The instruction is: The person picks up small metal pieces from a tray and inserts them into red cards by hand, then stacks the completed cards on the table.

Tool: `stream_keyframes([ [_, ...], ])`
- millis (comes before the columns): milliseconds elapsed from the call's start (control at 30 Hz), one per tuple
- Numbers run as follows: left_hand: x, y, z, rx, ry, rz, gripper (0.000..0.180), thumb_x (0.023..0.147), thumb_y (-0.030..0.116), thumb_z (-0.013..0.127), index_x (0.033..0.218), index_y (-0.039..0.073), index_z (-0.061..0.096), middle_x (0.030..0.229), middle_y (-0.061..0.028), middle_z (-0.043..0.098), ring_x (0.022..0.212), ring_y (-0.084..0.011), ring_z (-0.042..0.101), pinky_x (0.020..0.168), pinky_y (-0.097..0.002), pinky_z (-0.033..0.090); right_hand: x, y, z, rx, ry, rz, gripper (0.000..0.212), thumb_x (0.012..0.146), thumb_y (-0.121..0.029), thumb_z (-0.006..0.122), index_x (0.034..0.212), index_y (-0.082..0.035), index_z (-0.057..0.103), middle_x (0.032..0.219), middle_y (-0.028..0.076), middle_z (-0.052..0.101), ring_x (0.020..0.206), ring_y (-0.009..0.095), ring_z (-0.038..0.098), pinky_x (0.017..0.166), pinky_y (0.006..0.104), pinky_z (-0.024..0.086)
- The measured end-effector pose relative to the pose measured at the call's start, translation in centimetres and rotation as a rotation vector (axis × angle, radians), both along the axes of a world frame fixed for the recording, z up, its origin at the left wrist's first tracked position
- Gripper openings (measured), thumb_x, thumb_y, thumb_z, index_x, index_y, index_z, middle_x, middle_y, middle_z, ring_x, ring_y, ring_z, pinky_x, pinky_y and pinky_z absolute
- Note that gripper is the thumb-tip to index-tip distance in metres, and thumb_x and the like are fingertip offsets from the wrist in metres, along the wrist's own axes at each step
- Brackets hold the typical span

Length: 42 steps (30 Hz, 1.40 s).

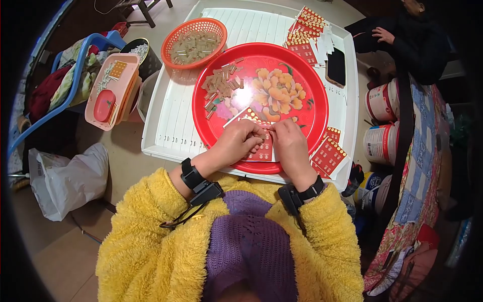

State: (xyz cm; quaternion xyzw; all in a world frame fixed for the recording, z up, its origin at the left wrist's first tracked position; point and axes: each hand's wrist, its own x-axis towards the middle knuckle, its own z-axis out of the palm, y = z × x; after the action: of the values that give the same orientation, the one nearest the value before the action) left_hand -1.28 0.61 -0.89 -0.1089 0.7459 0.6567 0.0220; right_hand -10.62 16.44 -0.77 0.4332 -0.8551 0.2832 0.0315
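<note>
A red card (260,155) with rows of small printed marks lies at the near side of the round red tray (322,108), under both of my hands. My left hand (240,140) is closed over the card's left part, its fingers curled; whatever they pinch is too small to make out. At the card's right edge, my right hand (288,143) has its thumb and fingertips pressed together on the card. Just beyond the hands lies another card with gold round pieces (247,115). A heap of small clear-and-brown tube-like pieces (221,83) sits on the tray's left side.
An orange basket (168,55) of similar small pieces stands at the back left of the white table (168,121). Card stacks lie back right (304,38) and near right (329,156), with a phone (336,68) beside the back stack. Another person (412,45) sits far right.
</note>
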Motion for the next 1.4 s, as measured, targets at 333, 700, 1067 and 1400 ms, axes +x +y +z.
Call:
stream_keyframes([
  [333,0.1,0.0,-0.9,0.020,0.045,0.011,0.005,0.092,-0.002,0.059,0.097,-0.002,0.058,0.081,-0.0038,0.062,0.067,-0.0076,0.061,0.059,-0.0215,0.052,0.0,0.4,0.2,-0.102,-0.131,0.017,0.012,0.083,-0.002,0.067,0.092,0.000,0.059,0.087,0.015,0.059,0.080,0.033,0.060,0.070,0.0374,0.050],
  [700,0.2,0.1,-1.0,0.071,0.071,0.019,0.005,0.092,-0.001,0.058,0.097,-0.002,0.056,0.077,-0.0044,0.059,0.065,-0.0081,0.061,0.055,-0.0221,0.051,-0.1,0.0,0.1,-0.112,-0.253,-0.056,0.010,0.088,-0.002,0.063,0.096,0.002,0.057,0.087,0.015,0.059,0.080,0.028,0.061,0.070,0.0341,0.049],
  [1067,0.2,0.0,-1.4,0.093,0.077,0.018,0.006,0.093,0.001,0.059,0.097,-0.001,0.056,0.080,-0.0042,0.057,0.064,-0.0078,0.060,0.055,-0.0215,0.051,0.9,0.2,-0.1,-0.175,-0.686,-0.007,0.006,0.091,-0.004,0.062,0.092,0.002,0.059,0.090,0.008,0.059,0.081,0.015,0.058,0.073,0.0271,0.048],
  [1400,0.4,-0.2,-1.7,0.168,0.073,0.001,0.004,0.093,0.000,0.058,0.097,0.000,0.057,0.077,-0.0025,0.057,0.064,-0.0072,0.059,0.055,-0.0210,0.050,0.8,-0.2,0.5,-0.140,-0.735,-0.096,0.009,0.090,-0.006,0.064,0.094,0.001,0.061,0.086,0.009,0.061,0.077,0.018,0.061,0.069,0.0301,0.050],
])
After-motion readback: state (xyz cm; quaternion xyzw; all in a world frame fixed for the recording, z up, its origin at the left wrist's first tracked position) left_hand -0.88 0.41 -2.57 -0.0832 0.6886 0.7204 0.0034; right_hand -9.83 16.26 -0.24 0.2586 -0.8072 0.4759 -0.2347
